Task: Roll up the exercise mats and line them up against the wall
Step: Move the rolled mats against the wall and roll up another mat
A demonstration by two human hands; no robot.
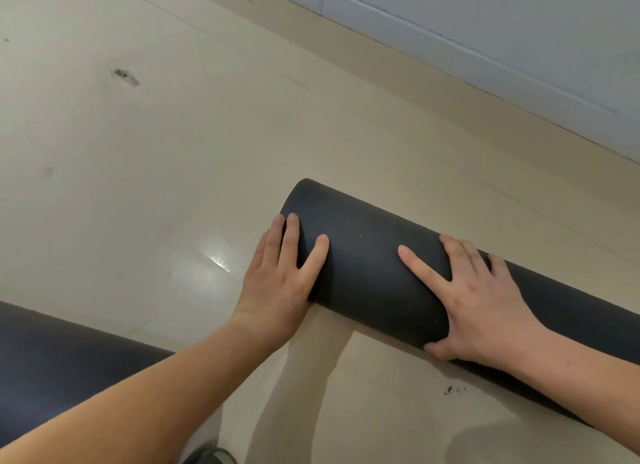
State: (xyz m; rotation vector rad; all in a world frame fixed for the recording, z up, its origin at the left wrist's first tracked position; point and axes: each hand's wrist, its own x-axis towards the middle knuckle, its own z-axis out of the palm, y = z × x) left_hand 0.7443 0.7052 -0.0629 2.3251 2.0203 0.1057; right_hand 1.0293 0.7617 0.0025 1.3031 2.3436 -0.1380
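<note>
A dark grey rolled-up exercise mat (367,263) lies on the beige floor, running from the middle of the view to the right edge. My left hand (280,283) rests on its left end, fingers spread over the edge of the roll. Flat on top of the roll, further right, lies my right hand (474,301) with its fingers apart and the thumb down the near side. A second dark mat (52,359) lies at the bottom left, partly hidden by my left forearm. The grey wall (519,24) runs across the top right, apart from the roll.
A strip of beige floor (433,128) separates the roll from the wall's base. Open floor (121,186) spreads to the left, with a few dark marks. Small crumbs of dirt (452,390) lie near the roll. A shoe tip (211,456) shows at the bottom edge.
</note>
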